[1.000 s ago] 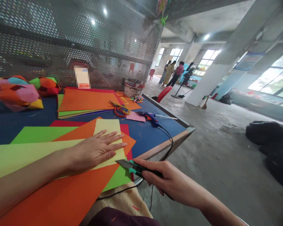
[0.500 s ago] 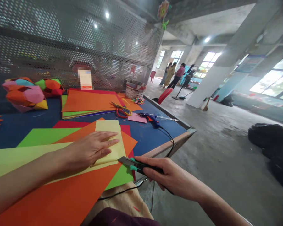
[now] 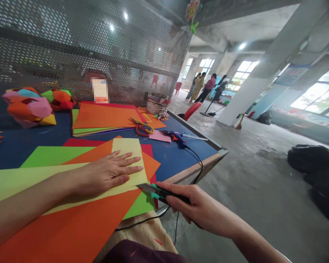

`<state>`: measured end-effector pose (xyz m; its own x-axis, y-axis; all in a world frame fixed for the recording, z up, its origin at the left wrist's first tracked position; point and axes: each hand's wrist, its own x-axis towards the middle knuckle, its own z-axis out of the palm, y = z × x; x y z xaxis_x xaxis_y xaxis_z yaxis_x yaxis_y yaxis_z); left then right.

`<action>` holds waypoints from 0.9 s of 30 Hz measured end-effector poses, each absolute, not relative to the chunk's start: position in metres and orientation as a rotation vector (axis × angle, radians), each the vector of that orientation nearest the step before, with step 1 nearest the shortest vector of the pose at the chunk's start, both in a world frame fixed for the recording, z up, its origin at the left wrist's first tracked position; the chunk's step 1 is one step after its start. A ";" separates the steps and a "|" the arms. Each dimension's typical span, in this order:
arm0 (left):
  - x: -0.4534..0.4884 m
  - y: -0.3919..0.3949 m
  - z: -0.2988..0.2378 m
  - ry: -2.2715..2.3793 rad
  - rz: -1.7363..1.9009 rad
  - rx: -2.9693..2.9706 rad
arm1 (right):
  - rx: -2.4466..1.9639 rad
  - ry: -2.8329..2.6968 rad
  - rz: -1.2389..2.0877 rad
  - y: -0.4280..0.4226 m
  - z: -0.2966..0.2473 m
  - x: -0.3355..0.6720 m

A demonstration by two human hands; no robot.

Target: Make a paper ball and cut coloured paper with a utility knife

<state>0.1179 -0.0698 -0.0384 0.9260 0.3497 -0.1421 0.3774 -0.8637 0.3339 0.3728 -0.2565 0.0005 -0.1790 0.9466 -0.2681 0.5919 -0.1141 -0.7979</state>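
My left hand (image 3: 113, 173) lies flat with its fingers spread, pressing on a folded sheet of pale yellow paper (image 3: 128, 145). In my right hand (image 3: 192, 204) is a black and green utility knife (image 3: 159, 193), gripped by its handle. Its blade points left and meets the lower right corner of the yellow paper. Beneath the yellow paper, orange paper (image 3: 79, 230), green paper (image 3: 139, 206) and red paper (image 3: 146, 149) overlap at various angles. My left palm hides part of the fold.
Behind the sheets lie a stack of coloured paper (image 3: 106, 116), scissors (image 3: 143, 128) and a corded glue gun (image 3: 178, 138). A woven basket (image 3: 157, 103) and paper balls (image 3: 30, 109) stand at the mesh panel (image 3: 71, 54). The table edge (image 3: 192, 168) runs along the right.
My left hand has slid slightly right and its fingers have spread wider and flatter on the yellow paper. The knife stays at almost the same spot by the corner.
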 end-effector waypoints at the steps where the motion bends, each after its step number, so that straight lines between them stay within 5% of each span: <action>1: 0.118 -0.069 -0.039 0.530 -0.103 2.720 | -1.696 -1.773 1.204 -0.257 0.001 0.372; 27: 0.119 -0.066 -0.041 0.498 -0.069 2.696 | -1.795 -1.821 1.082 -0.264 0.000 0.352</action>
<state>0.1194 -0.0665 -0.0407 0.9355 0.3332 -0.1178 0.3527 -0.8581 0.3733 0.3516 -0.2645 0.0000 -0.1259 0.9592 -0.2533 0.6809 -0.1021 -0.7252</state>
